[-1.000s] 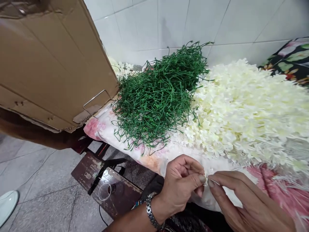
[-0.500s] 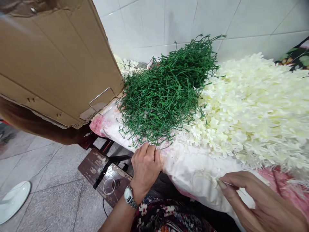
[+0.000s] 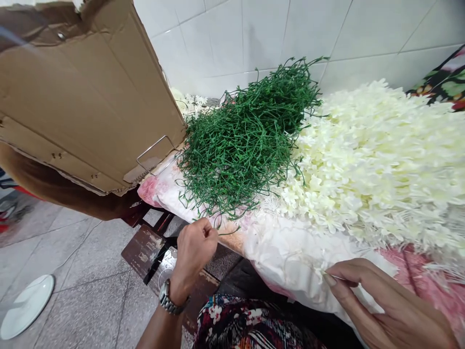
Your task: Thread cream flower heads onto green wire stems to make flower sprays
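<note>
My left hand (image 3: 198,245), with a watch on its wrist, is curled closed at the table's front edge. A thin green plastic stem (image 3: 228,232) sticks out from its fingers to the right. Just beyond lies a tangled heap of green plastic stems (image 3: 243,145). My right hand (image 3: 385,295) pinches a thin white stem between thumb and forefinger, low over the cloth; the pinched part is small and partly hidden. A large pile of cream artificial flowers (image 3: 381,160) spreads behind that hand.
At the left stands a big cardboard box (image 3: 90,97) with a bent wire handle (image 3: 156,150). White and pink floral cloth (image 3: 286,252) covers the table against a tiled wall (image 3: 269,34). Below is a worn wooden stool (image 3: 141,247); a round white base (image 3: 27,305) stands on the floor.
My left hand has drawn back from the green heap, toward me and left, with a green stem in its fingers. My right hand keeps its pinch almost in place.
</note>
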Demonstrator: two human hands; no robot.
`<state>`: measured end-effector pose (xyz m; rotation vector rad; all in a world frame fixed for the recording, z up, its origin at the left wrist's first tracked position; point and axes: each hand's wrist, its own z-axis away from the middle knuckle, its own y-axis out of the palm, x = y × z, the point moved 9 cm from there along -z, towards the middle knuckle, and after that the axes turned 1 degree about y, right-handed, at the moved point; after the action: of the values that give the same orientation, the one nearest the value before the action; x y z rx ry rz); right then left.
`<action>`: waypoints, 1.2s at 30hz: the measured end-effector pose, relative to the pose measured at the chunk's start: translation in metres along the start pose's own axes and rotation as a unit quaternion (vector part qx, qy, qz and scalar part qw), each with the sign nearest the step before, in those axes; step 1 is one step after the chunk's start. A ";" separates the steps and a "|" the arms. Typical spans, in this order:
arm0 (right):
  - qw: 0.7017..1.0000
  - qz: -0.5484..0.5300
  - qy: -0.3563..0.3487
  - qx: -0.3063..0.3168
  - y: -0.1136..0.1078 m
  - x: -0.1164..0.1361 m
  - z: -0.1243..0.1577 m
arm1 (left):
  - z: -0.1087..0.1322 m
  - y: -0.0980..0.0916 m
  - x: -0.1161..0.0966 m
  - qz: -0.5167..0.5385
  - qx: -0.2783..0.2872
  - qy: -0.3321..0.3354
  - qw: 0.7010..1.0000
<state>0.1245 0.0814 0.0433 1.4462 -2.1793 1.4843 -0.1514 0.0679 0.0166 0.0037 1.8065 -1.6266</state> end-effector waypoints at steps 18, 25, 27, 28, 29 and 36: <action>0.958 -0.274 0.079 0.007 -0.002 0.005 -0.009 | 0.068 0.051 -0.115 0.328 0.206 0.312 0.867; 0.964 -0.256 0.071 0.011 -0.006 0.007 -0.012 | 0.073 0.081 -0.127 0.403 0.292 0.187 0.847; 0.964 -0.257 0.059 0.021 -0.005 0.011 -0.013 | 0.074 0.087 -0.130 0.428 0.304 0.161 0.836; 0.964 -0.260 0.056 0.025 -0.004 0.011 -0.012 | 0.074 0.088 -0.130 0.436 0.298 0.151 0.836; 0.963 -0.262 0.057 0.025 -0.004 0.010 -0.011 | 0.072 0.088 -0.129 0.442 0.286 0.140 0.839; 0.977 -0.182 0.101 -0.043 -0.019 -0.007 -0.003 | 0.066 0.076 -0.117 0.450 0.210 0.151 0.855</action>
<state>0.1416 0.0873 0.0536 1.4934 -1.7251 1.3248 0.0028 0.0778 0.0089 1.1800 1.2619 -1.2860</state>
